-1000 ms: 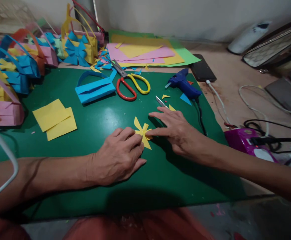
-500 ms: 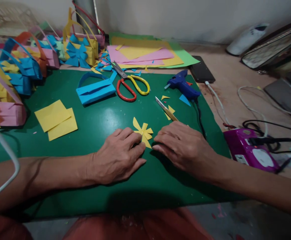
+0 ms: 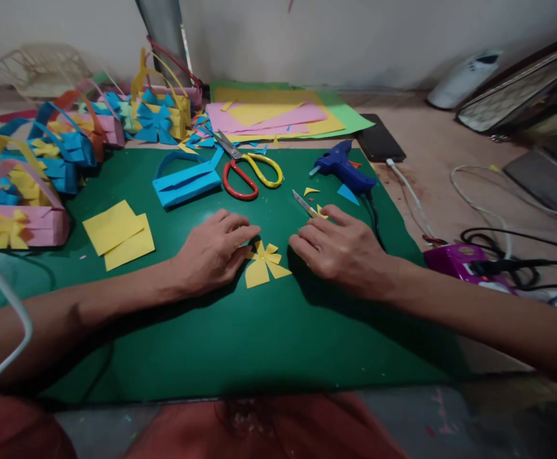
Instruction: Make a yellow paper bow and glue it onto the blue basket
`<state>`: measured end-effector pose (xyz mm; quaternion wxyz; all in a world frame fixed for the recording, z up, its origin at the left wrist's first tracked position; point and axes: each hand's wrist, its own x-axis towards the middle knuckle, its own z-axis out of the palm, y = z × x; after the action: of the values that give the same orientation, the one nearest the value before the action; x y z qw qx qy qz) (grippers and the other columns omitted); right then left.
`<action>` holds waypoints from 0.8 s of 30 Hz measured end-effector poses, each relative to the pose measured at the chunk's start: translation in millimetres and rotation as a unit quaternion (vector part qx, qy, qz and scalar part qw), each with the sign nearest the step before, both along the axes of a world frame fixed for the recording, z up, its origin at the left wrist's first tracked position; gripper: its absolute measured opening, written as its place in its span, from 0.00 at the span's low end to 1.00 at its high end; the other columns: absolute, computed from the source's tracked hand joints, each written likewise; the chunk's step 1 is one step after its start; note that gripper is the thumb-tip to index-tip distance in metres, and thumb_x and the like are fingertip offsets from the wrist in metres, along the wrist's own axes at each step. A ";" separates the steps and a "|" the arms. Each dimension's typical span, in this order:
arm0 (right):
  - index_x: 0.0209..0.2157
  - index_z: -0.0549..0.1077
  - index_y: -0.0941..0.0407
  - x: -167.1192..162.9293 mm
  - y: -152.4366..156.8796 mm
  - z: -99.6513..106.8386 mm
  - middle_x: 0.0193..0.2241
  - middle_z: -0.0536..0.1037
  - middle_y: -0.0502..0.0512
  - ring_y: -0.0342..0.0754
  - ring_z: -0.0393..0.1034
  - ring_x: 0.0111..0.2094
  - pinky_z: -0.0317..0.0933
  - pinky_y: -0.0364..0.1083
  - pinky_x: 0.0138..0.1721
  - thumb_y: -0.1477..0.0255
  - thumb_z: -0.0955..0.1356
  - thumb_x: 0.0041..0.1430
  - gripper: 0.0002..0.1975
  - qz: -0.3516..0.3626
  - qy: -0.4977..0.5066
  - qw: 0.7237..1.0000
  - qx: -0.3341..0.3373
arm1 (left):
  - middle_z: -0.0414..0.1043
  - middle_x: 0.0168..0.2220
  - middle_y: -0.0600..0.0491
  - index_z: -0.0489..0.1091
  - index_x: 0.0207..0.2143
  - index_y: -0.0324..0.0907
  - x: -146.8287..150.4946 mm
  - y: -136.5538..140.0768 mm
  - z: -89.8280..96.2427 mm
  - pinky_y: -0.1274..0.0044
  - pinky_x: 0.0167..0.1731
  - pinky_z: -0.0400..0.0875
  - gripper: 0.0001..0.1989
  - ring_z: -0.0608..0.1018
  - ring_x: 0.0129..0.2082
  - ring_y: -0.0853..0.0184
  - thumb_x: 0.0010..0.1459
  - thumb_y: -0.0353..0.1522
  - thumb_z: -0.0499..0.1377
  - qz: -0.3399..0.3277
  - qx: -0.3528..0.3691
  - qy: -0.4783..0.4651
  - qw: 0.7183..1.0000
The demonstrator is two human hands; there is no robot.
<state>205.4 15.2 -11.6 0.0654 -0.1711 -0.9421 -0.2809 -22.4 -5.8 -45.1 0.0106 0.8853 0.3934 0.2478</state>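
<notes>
A yellow paper cutout with flower-like petals [image 3: 262, 269] lies on the green mat [image 3: 240, 347] between my hands. My left hand [image 3: 217, 247] is at its left side, thumb and fingers closing at the edge of an upper left petal. Just right of the cutout rests my right hand [image 3: 338, 250], its fingers curled with their tips turned down; whatever is under them is hidden. Beyond the right knuckles, a small knife [image 3: 303, 204] lies with its blade pointing up and left, its handle partly covered.
Red-and-yellow-handled scissors [image 3: 243, 175], a blue paper bag [image 3: 187, 182] and a blue glue gun [image 3: 343, 167] lie behind my hands. Two yellow paper squares [image 3: 111, 229] sit left. Finished paper bags [image 3: 20, 223] crowd the left; coloured sheets [image 3: 269, 118], a phone [image 3: 381, 137] and cables line the back and right.
The cutout now shows a wide lower petal that my left hand covered before. Both hands have shifted; the left sits farther from the cutout's centre. The camera view has tilted upward.
</notes>
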 end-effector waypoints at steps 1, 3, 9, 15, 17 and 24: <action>0.25 0.73 0.58 -0.4 -1.1 0.9 0.20 0.73 0.53 0.46 0.61 0.25 0.53 0.48 0.34 0.82 0.59 0.61 0.16 0.000 0.006 1.000 -0.016 | 0.73 0.39 0.45 0.71 0.43 0.37 -0.3 1.0 0.0 0.72 0.34 0.67 0.12 0.69 0.36 0.63 0.62 0.30 0.51 -0.003 -0.005 0.017 1.000; 0.24 0.72 0.58 -0.9 -6.3 0.9 0.20 0.72 0.53 0.46 0.61 0.24 0.52 0.47 0.33 0.79 0.60 0.62 0.15 0.019 0.022 0.998 -0.050 | 0.73 0.34 0.47 0.73 0.39 0.38 0.2 -0.1 0.4 0.72 0.33 0.66 0.12 0.68 0.33 0.64 0.62 0.31 0.51 -0.011 -0.005 0.044 0.999; 0.23 0.71 0.58 -1.2 -6.0 -7.8 0.19 0.72 0.51 0.46 0.61 0.23 0.51 0.48 0.33 0.81 0.60 0.59 0.14 0.033 -0.001 0.998 -0.047 | 0.71 0.29 0.49 0.73 0.29 0.38 2.8 -8.5 1.0 0.74 0.30 0.62 0.13 0.67 0.29 0.66 0.62 0.32 0.51 -0.014 0.009 0.072 0.997; 0.23 0.72 0.58 -1.8 4.0 -1.4 0.19 0.73 0.52 0.46 0.62 0.23 0.52 0.48 0.33 0.73 0.60 0.64 0.17 -0.008 0.023 0.998 -0.060 | 0.71 0.25 0.51 0.73 0.30 0.39 5.3 -16.1 -0.6 0.75 0.27 0.61 0.13 0.68 0.26 0.67 0.63 0.32 0.50 -0.006 0.049 0.085 0.995; 0.22 0.72 0.57 -1.4 -4.8 0.4 0.18 0.72 0.52 0.46 0.62 0.23 0.53 0.47 0.32 0.68 0.61 0.64 0.18 -0.019 0.052 0.992 -0.113 | 0.70 0.24 0.52 0.72 0.29 0.39 6.4 -17.8 -1.4 0.75 0.25 0.59 0.13 0.68 0.25 0.67 0.62 0.32 0.50 -0.001 0.071 0.095 0.993; 0.22 0.72 0.57 -2.0 -16.0 -5.7 0.18 0.72 0.52 0.47 0.63 0.23 0.54 0.49 0.35 0.69 0.62 0.63 0.16 -0.038 0.035 0.990 -0.133 | 0.70 0.23 0.53 0.71 0.30 0.39 7.0 -19.3 -4.5 0.76 0.23 0.59 0.11 0.69 0.23 0.69 0.61 0.31 0.51 0.009 0.085 0.089 0.992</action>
<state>203.4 -0.8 -17.4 0.0645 -0.2239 -0.9609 -0.1495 -15.4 -25.1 -49.5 -0.1020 0.8979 0.3781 0.2009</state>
